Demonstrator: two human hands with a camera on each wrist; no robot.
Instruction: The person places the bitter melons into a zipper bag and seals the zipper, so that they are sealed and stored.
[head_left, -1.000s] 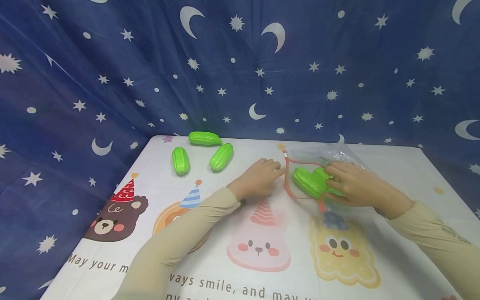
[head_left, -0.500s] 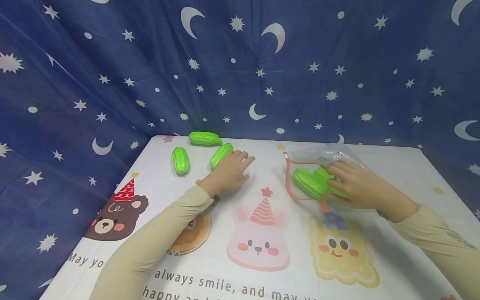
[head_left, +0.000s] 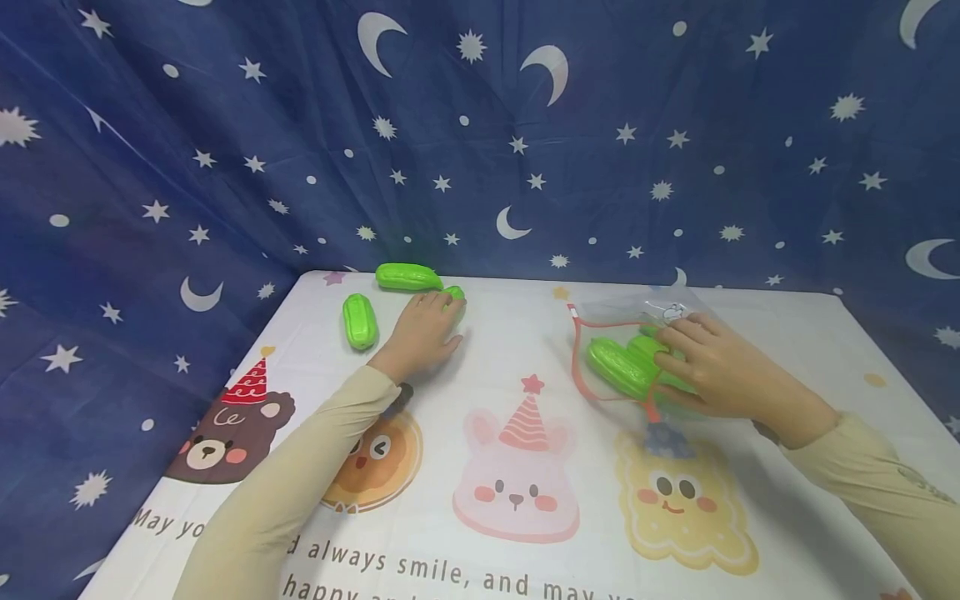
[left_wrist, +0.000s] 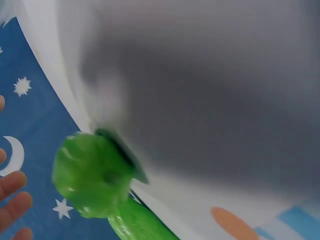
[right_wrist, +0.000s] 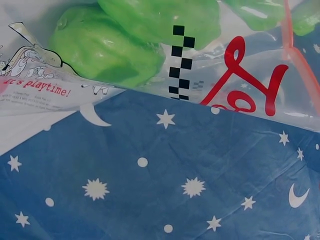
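My left hand (head_left: 423,333) reaches over a green toy cucumber (head_left: 454,292) near the back of the table, covering most of it. In the left wrist view, its fingers (left_wrist: 15,209) are spread and stand apart from the cucumber (left_wrist: 92,175). My right hand (head_left: 716,371) holds a clear plastic bag (head_left: 600,312) with a red-edged mouth, its fingers bent over the bag. Several green toy cucumbers (head_left: 622,367) lie inside the bag, partly hidden by that hand. Black checks and red lettering show on the bag (right_wrist: 270,95) in the right wrist view.
Two more toy cucumbers lie at the back left, one lengthwise (head_left: 361,322) and one crosswise (head_left: 408,277) by the table's far edge. A white cloth (head_left: 517,467) with cartoon prints covers the table. A blue star-patterned curtain (head_left: 480,167) hangs behind and at the left.
My left hand has moved left from beside the bag's mouth to the toy cucumber at the back. The right hand stays at the bag, nearly still.
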